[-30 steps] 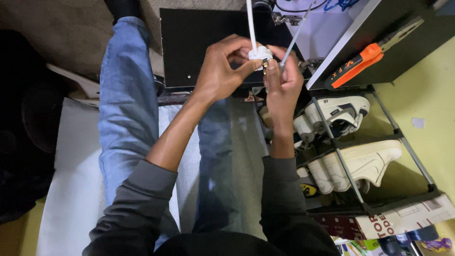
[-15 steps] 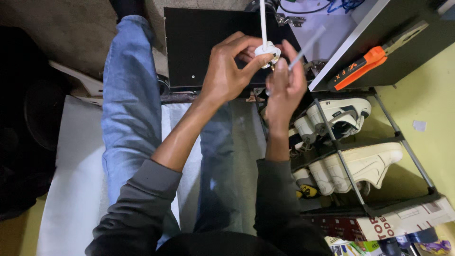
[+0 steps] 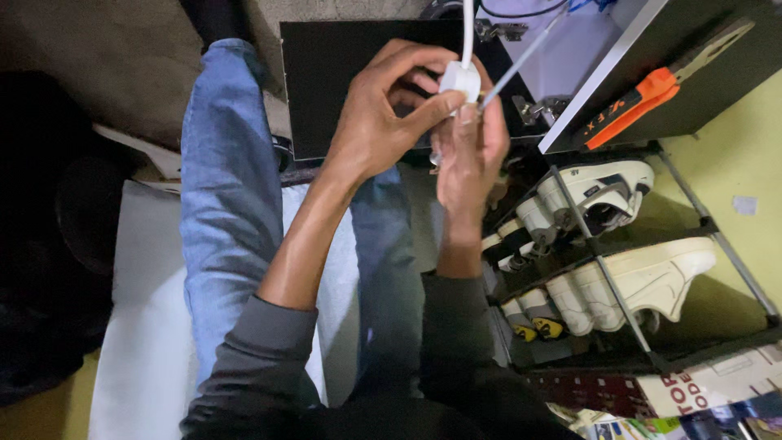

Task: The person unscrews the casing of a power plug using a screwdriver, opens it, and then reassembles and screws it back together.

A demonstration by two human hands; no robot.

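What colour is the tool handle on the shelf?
Bright orange plastic tool handle, seen in the head view.

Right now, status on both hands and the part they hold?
Left hand fingers pinch small white plug, white cable rising. Right hand holds thin screwdriver beside it. Nothing blocking.

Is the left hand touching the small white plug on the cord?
Touching. The head view shows the left hand with its thumb and fingers closed around the small white plug, no gap between them.

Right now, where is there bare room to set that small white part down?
Bare patches: the white sheet left of the jeans leg, and the strip between the legs. Crowded: the shoe rack at right, full of pale sneakers. Both hands hold the white part.
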